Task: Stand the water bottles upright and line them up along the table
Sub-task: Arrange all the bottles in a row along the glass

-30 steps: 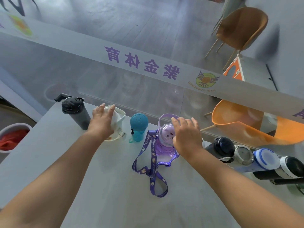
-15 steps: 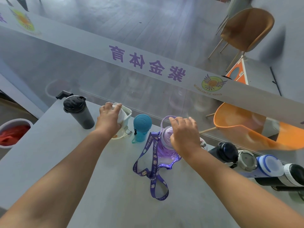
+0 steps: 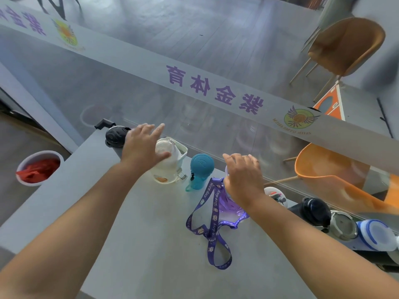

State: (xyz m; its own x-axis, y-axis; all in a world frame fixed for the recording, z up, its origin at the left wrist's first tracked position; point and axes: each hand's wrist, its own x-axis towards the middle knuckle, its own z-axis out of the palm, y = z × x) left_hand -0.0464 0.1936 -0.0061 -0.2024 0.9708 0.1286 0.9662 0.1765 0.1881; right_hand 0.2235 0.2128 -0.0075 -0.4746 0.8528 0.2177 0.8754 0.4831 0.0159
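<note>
Along the far edge of the grey table (image 3: 129, 244) stand a black shaker bottle (image 3: 113, 137), a white bottle (image 3: 170, 169), a teal bottle (image 3: 201, 170) and a clear purple bottle (image 3: 230, 206) with a purple lanyard (image 3: 212, 231) trailing toward me. My left hand (image 3: 141, 147) hovers with fingers spread between the black and white bottles, its thumb by the white lid. Over the purple bottle's top lies my right hand (image 3: 244, 180), fingers nearly straight, hiding the lid.
Several more bottles line the table's edge to the right: a black-capped one (image 3: 316, 211), a clear-lidded one (image 3: 343, 226), a blue-and-white one (image 3: 375, 235). A glass partition runs right behind the row. A bucket with red cloth (image 3: 38, 169) sits left; an orange chair (image 3: 336, 178) lies beyond the glass.
My left hand has let go of the white bottle and moved left with its fingers spread. My right hand has shifted over the purple bottle's top with its fingers straighter.
</note>
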